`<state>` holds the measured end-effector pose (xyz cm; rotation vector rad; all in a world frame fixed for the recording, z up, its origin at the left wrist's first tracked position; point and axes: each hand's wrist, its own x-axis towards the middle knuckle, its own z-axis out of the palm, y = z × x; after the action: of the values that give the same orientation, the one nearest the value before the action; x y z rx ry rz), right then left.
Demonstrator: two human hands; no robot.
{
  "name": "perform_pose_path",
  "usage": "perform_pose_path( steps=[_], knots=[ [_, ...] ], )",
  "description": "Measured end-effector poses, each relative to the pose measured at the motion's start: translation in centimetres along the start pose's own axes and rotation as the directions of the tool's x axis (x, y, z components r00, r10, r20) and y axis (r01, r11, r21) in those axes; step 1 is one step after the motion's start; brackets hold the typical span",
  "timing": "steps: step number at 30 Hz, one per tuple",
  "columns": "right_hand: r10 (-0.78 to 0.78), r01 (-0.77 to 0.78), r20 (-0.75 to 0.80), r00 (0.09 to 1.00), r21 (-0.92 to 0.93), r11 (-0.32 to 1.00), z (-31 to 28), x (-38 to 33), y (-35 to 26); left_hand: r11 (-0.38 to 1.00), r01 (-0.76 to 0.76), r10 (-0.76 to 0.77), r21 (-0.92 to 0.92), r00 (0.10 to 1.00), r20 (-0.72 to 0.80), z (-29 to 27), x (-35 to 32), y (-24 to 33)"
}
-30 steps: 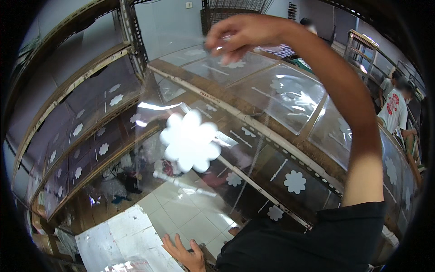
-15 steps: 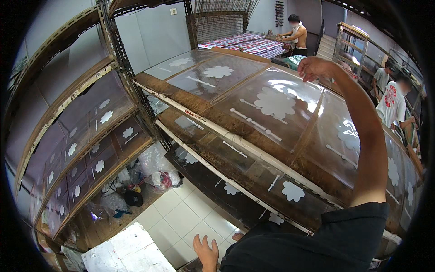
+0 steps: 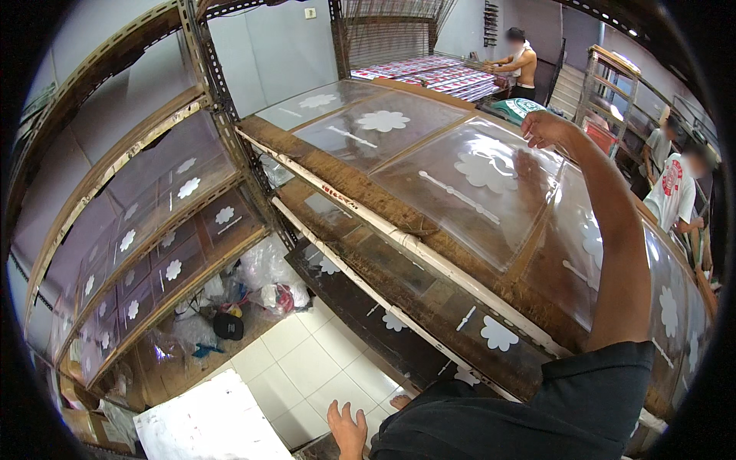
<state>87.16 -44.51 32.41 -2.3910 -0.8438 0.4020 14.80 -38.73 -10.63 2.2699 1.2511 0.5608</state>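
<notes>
Head view. Your right hand point(image 3: 546, 127) sits at about 1 o'clock, arm stretched out over the top shelf point(image 3: 360, 182). The fingers are curled loosely at the far edge of a clear plastic sheet point(image 3: 468, 192); you cannot tell whether they pinch it or only rest against it.

The sheet lies flat on the top shelf, just right of centre. It carries one white flower shape point(image 3: 484, 170) and one white stem stripe point(image 3: 458, 196). The stripe's long axis runs from 10 o'clock to 4 o'clock, and the flower lies on its far side.

Count three more sheets of this kind on the same shelf toward 11 o'clock, each with a flower, and further ones toward 3 o'clock past your arm.

Your left hand point(image 3: 346, 429) is at 6 o'clock, low in the picture, fingers spread and holding nothing. A stack of white sheets point(image 3: 207, 425) lies near it at 7 o'clock on the tiled floor point(image 3: 307, 360).

Three other people stand well apart: one at 12 o'clock, two at 3 o'clock.
</notes>
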Motion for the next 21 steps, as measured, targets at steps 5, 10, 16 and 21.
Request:
perform_pose_path(
  steps=[5,10,16,21],
  knots=[
    [-0.004,0.004,0.009,1.000,0.015,1.000,0.3,0.4,-0.4,1.000,0.005,-0.006,-0.020,1.000,-0.014,0.6,-0.5,0.1],
    [-0.007,0.007,0.004,1.000,-0.023,1.000,0.3,1.0,-0.3,1.000,0.003,-0.003,-0.008,1.000,-0.017,1.3,-1.0,0.2],
    [-0.076,0.073,-0.013,0.997,-0.122,0.990,0.0,1.6,0.8,0.999,0.036,-0.036,-0.002,0.999,0.025,1.7,-1.4,0.0],
    [-0.117,0.107,-0.052,0.992,-0.173,0.979,0.7,2.5,0.4,0.999,0.048,-0.048,-0.006,0.998,0.037,1.6,-1.8,-0.2]
  ],
)
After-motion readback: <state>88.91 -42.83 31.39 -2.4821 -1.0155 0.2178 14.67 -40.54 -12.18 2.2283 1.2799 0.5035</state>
